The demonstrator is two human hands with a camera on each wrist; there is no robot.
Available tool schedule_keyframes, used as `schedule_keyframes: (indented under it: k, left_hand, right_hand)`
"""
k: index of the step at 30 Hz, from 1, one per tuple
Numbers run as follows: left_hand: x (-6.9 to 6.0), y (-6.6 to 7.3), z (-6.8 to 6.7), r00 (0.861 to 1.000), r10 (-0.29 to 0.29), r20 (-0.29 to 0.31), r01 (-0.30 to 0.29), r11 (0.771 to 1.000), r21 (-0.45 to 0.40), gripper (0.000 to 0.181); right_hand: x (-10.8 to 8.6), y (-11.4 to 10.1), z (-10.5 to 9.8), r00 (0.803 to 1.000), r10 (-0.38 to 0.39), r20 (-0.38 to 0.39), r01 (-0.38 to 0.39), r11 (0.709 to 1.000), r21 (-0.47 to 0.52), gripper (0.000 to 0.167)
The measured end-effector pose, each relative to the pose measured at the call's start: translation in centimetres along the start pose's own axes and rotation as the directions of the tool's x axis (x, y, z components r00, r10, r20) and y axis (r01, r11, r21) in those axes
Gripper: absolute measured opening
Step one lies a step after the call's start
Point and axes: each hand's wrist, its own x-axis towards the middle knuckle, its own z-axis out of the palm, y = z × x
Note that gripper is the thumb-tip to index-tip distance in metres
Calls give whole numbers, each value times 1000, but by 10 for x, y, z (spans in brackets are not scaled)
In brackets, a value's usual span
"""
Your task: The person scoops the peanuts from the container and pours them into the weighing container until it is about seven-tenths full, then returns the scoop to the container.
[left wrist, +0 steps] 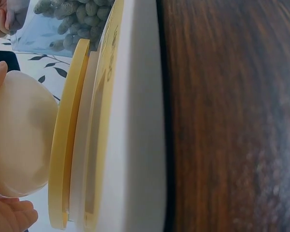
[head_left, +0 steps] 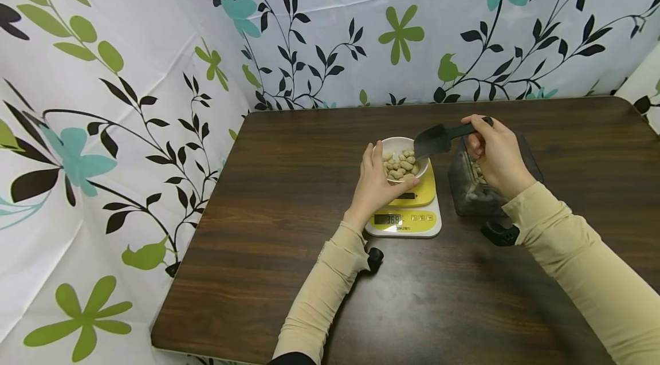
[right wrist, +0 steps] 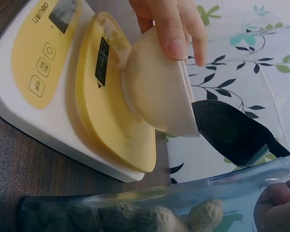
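A small white bowl (head_left: 421,172) with unshelled peanuts (head_left: 402,167) in it stands on the yellow platform of a kitchen scale (head_left: 432,226). My left hand (head_left: 378,184) holds the bowl from the sides, thumb on the near right, fingers along the left. With my right hand (head_left: 496,150) I grip the handle of a black scoop (head_left: 433,141). The scoop's blade reaches the bowl's right rim, and in the right wrist view its tip meets that rim. Below my right hand is a clear plastic box (head_left: 471,204) holding more peanuts (right wrist: 157,218). The scale's display is lit with digits.
All this stands on a dark brown wooden table (head_left: 278,199). A white curtain (head_left: 335,15) printed with leaves and flowers hangs behind the table and along its left side. The box stands just right of the scale. Black wrist devices (head_left: 499,233) sit at both cuffs.
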Motion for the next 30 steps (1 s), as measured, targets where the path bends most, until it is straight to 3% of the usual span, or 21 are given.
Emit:
schedule_keyframes:
  k: [19, 23, 30]
  left_hand:
    - [0, 3, -2, 1000, -12, 2, 12, 1000, 6, 112]
    - [1, 7, -6, 1000, -12, -9, 12, 1000, 7, 112]
    - [3, 22, -14, 998, 44, -43, -43, 999, 12, 108]
  right_hand:
    - [0, -1, -1, 1000, -19, 9, 18, 995, 102, 20]
    - [-1, -5, -2, 1000, -12, 15, 9, 988, 152, 20]
    - [-3, -19, -7, 999, -35, 38, 24, 968, 251, 20]
